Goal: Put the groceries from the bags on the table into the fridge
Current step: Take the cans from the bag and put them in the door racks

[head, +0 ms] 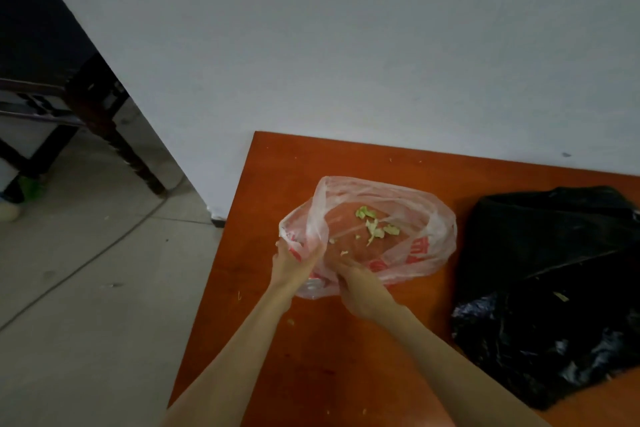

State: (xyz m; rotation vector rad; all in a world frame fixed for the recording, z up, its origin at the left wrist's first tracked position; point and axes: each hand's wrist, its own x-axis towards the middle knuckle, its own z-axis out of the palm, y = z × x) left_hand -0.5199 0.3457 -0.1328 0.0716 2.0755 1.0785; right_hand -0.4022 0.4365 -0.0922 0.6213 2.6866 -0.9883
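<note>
A thin clear plastic bag (398,218) with red print lies open on the orange table (277,163). Only a few green leaf scraps (375,227) show inside it. My left hand (292,262) pinches the bag's near-left rim and holds it up. My right hand (360,288) grips the bag's near edge, partly covered by the plastic. A flat black plastic bag (547,288) lies on the table to the right. No fridge is in view.
A white wall (346,45) runs behind the table. Grey tiled floor (86,270) spreads to the left, with a dark wooden chair (93,107) at the upper left and a person's shoe (10,204) by it.
</note>
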